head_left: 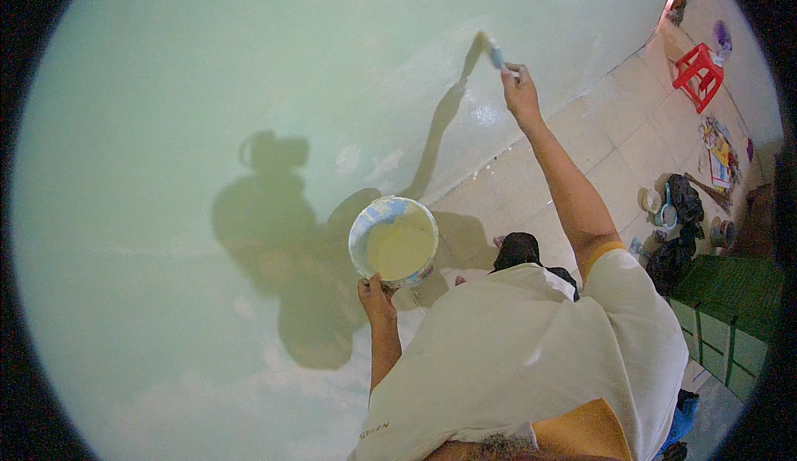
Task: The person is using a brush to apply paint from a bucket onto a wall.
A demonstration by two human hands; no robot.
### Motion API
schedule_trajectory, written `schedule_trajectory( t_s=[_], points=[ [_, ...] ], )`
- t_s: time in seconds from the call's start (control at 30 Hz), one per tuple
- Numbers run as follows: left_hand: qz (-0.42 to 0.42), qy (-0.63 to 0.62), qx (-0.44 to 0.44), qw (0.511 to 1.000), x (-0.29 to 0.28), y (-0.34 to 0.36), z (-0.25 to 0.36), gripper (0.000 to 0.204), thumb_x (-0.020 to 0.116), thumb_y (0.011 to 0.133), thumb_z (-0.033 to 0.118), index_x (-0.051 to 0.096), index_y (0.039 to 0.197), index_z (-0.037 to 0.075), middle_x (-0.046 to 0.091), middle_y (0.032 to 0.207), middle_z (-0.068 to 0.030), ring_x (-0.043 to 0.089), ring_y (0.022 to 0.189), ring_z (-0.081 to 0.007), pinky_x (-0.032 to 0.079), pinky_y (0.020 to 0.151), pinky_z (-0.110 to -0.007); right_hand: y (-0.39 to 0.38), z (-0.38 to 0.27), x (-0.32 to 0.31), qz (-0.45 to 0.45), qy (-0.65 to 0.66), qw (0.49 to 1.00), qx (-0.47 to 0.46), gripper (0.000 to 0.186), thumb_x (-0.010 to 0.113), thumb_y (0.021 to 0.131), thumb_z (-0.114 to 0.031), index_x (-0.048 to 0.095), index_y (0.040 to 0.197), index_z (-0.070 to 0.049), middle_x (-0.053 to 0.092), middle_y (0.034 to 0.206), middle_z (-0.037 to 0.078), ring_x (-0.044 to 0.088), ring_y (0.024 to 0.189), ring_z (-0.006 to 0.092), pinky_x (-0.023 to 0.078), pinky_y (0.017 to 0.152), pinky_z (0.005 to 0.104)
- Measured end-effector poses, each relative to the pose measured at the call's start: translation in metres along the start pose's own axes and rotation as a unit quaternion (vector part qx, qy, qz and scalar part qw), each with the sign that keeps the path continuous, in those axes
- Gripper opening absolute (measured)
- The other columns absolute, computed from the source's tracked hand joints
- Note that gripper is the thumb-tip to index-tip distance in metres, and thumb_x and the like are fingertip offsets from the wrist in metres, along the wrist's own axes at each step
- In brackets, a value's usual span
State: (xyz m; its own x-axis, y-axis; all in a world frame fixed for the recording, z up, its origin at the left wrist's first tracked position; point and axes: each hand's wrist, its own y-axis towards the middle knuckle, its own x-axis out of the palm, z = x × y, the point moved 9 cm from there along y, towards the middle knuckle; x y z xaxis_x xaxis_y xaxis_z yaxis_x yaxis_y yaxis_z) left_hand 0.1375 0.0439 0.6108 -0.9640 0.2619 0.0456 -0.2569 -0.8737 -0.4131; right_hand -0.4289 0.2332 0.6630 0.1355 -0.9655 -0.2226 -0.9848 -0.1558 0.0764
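Observation:
At the lower edge of a round bucket, the fingers of my left hand are closed on its rim. Pale yellowish paint lies inside, and the bucket's inner wall is smeared white and blue. Farther out to the right, my right hand grips a paintbrush with a bluish handle. Its slightly blurred bristles point at the pale green wall; whether they touch it I cannot tell. Glossy, wet-looking patches and whitish blotches show on the wall, along with my shadow.
Tan floor tiles run along the wall's foot. To the right are a red plastic stool, a pile of papers, black plastic bags, small containers and a green-topped box-like piece.

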Motion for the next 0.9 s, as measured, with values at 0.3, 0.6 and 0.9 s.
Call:
schedule_trajectory(
  t_s=[0.3, 0.6, 0.9],
  points=[
    [-0.024, 0.023, 0.003, 0.999, 0.005, 0.010, -0.003, 0.017, 0.056, 0.088, 0.011, 0.045, 0.099, 0.004, 0.056, 0.089, -0.0083, 0.060, 0.072, -0.0187, 0.056, 0.061, -0.037, -0.113, -0.042, 0.131, -0.081, 0.011, 0.995, -0.052, 0.044, 0.049, 0.093, -0.028, 0.044, 0.126, 0.000, 0.064, 0.097, 0.026, 0.061, 0.091, 0.0450, 0.049, 0.080, 0.0493],
    [-0.009, 0.026, 0.002, 1.000, 0.001, 0.009, 0.001, 0.019, 0.055, 0.088, 0.013, 0.043, 0.098, 0.003, 0.054, 0.086, -0.0077, 0.056, 0.067, -0.0157, 0.055, 0.059, -0.036, -0.095, -0.107, 0.139, -0.301, 0.018, 0.943, -0.141, 0.028, 0.057, 0.091, -0.029, 0.061, 0.111, -0.011, 0.056, 0.066, 0.006, 0.048, 0.054, 0.0149, 0.043, 0.051, 0.0327],
    [-0.011, 0.000, -0.016, 1.000, -0.002, 0.008, -0.004, 0.021, 0.056, 0.088, 0.012, 0.043, 0.101, 0.002, 0.055, 0.089, -0.0105, 0.059, 0.072, -0.0188, 0.058, 0.062, -0.037, 0.041, -0.089, -0.042, -0.042, 0.126, 0.990, 0.048, 0.031, 0.062, 0.089, -0.031, 0.061, 0.111, -0.008, 0.045, 0.062, -0.004, 0.034, 0.049, 0.0051, 0.028, 0.041, 0.0219]
  ],
)
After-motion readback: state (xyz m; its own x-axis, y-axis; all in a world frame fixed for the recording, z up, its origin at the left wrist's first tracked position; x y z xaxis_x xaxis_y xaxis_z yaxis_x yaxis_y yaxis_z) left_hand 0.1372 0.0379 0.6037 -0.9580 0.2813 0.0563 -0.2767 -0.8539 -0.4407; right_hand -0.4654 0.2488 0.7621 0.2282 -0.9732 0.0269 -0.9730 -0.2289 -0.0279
